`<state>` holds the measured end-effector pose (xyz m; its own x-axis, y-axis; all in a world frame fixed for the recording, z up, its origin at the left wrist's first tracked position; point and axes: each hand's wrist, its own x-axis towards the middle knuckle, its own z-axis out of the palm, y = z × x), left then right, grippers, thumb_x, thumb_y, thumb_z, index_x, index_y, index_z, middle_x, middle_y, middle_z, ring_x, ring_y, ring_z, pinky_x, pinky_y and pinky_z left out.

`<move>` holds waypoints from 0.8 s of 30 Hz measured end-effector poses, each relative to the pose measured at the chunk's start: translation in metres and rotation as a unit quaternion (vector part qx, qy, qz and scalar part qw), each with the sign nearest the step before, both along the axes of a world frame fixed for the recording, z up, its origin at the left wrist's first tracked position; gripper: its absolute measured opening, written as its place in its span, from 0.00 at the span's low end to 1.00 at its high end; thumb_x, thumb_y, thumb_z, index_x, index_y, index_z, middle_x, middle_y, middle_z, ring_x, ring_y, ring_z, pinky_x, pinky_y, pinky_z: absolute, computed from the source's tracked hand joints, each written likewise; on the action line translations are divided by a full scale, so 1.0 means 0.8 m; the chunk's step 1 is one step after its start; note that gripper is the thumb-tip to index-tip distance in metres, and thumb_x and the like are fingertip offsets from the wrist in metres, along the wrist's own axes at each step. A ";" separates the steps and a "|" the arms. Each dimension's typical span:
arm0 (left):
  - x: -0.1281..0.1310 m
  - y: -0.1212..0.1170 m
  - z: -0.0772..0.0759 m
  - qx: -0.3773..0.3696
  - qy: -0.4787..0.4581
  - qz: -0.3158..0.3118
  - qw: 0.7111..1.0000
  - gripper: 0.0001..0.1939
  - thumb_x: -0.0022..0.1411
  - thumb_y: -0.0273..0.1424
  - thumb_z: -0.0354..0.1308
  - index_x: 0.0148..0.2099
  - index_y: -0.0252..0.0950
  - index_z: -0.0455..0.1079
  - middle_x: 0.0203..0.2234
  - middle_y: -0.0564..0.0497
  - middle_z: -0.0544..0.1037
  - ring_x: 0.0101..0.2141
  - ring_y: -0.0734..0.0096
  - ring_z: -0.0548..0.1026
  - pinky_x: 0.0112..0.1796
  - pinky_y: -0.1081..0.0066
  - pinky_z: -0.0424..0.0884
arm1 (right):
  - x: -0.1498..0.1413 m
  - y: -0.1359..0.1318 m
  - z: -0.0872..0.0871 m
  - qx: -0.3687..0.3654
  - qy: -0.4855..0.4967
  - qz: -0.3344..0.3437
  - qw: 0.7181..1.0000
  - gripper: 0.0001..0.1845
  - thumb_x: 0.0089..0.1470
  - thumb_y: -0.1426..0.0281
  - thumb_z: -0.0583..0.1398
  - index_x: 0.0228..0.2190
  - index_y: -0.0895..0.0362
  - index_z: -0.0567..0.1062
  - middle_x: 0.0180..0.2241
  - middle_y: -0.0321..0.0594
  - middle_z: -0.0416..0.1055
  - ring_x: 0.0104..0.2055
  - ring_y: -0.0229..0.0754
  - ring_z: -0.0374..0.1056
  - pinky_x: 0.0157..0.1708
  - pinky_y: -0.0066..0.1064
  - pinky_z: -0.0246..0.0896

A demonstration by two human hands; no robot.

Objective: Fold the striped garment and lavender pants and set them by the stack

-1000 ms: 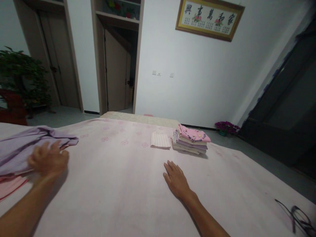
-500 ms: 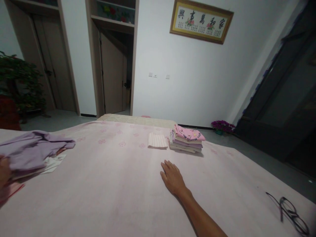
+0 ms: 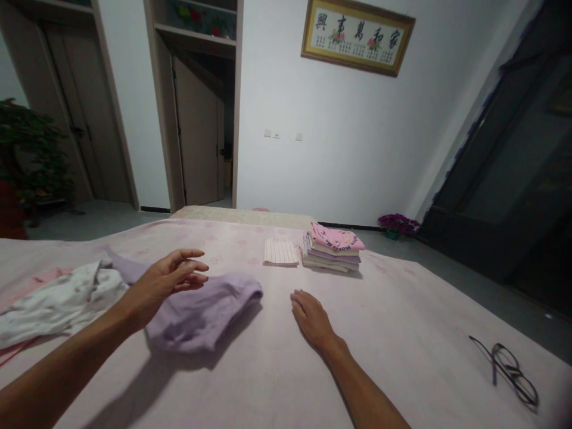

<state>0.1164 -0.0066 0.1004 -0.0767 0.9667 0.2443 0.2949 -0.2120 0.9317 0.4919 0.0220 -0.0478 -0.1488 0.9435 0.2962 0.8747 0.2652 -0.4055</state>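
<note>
A person's left hand (image 3: pixel 167 283) hangs with its fingers open, loosely curled and gripping nothing, just above a crumpled lilac cotton garment (image 3: pixel 203 316) bunched mid-bed on a pale pink flower-print bedcover (image 3: pixel 415 316); whether the fingertips touch the garment cannot be told. The right hand (image 3: pixel 311 319) rests on the bedcover just beside the lilac garment, its fingers together, slightly curled and empty. At lower right, black-framed eyeglasses (image 3: pixel 509 372) lie on the cover. At left, a loose white printed cloth (image 3: pixel 58 304) sprawls over a pink cloth (image 3: pixel 44 276), both unfolded, like the lilac piece. Farther up the bed, the folded pieces sit apart from them: a white-and-pink striped folded cloth (image 3: pixel 280 252) and, just beside it, a squared stack of folded garments in pink, cream and lilac (image 3: pixel 331 249). Beyond them, a beige bolster (image 3: pixel 241 215) lines the far edge of the bed. A pot of magenta flowers (image 3: pixel 397 225) stands on the grey floor at right, below a gold-framed calligraphy panel (image 3: pixel 357 37) on the white wall at upper right, while a wooden door (image 3: pixel 199 131) stands open at upper centre.
</note>
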 end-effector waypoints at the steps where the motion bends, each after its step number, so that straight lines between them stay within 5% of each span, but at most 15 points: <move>1: 0.000 0.004 -0.010 -0.008 0.018 -0.023 1.000 0.34 0.55 0.57 0.60 0.53 0.36 0.69 0.42 0.43 0.81 0.40 0.56 0.82 0.44 0.55 0.78 | 0.001 -0.002 0.004 0.008 0.029 0.001 1.000 0.22 0.65 0.65 0.49 0.51 0.56 0.77 0.56 0.45 0.72 0.60 0.44 0.65 0.63 0.36 0.53; 9: -0.078 0.026 -0.102 -0.050 0.341 -0.070 0.936 0.26 0.52 0.45 0.62 0.52 0.41 0.75 0.51 0.45 0.79 0.50 0.53 0.77 0.52 0.62 0.70 | -0.018 -0.023 0.023 0.032 0.043 0.066 0.996 0.14 0.62 0.67 0.54 0.40 0.53 0.80 0.40 0.40 0.78 0.45 0.43 0.71 0.49 0.32 0.62; 12: -0.084 0.013 -0.119 -0.043 0.442 -0.117 0.888 0.28 0.45 0.31 0.61 0.52 0.46 0.76 0.47 0.49 0.80 0.44 0.57 0.78 0.45 0.67 0.71 | -0.034 -0.029 0.024 0.012 0.061 0.096 0.993 0.14 0.60 0.67 0.56 0.40 0.53 0.81 0.41 0.39 0.79 0.45 0.42 0.72 0.49 0.32 0.61; 16: -0.074 0.012 -0.130 0.008 0.523 -0.059 0.851 0.10 0.54 0.31 0.52 0.35 0.42 0.75 0.32 0.47 0.79 0.35 0.58 0.77 0.38 0.66 0.68 | -0.062 -0.043 0.034 -0.054 0.083 0.152 0.983 0.14 0.61 0.67 0.55 0.40 0.52 0.81 0.41 0.38 0.80 0.43 0.41 0.73 0.46 0.30 0.61; 21: -0.039 0.003 -0.117 -0.001 0.392 -0.011 0.920 0.12 0.66 0.41 0.46 0.37 0.41 0.65 0.29 0.53 0.76 0.30 0.64 0.74 0.34 0.69 0.65 | -0.084 -0.052 0.044 -0.094 0.054 0.144 0.984 0.21 0.66 0.60 0.50 0.31 0.53 0.79 0.35 0.40 0.78 0.37 0.42 0.71 0.40 0.31 0.60; 24: 0.006 -0.025 -0.098 0.020 0.251 -0.041 0.967 0.15 0.68 0.46 0.47 0.38 0.41 0.64 0.29 0.54 0.73 0.31 0.67 0.72 0.34 0.70 0.67 | -0.084 -0.046 0.040 -0.143 0.129 0.146 0.970 0.27 0.68 0.55 0.47 0.28 0.55 0.76 0.32 0.41 0.77 0.33 0.41 0.70 0.36 0.31 0.60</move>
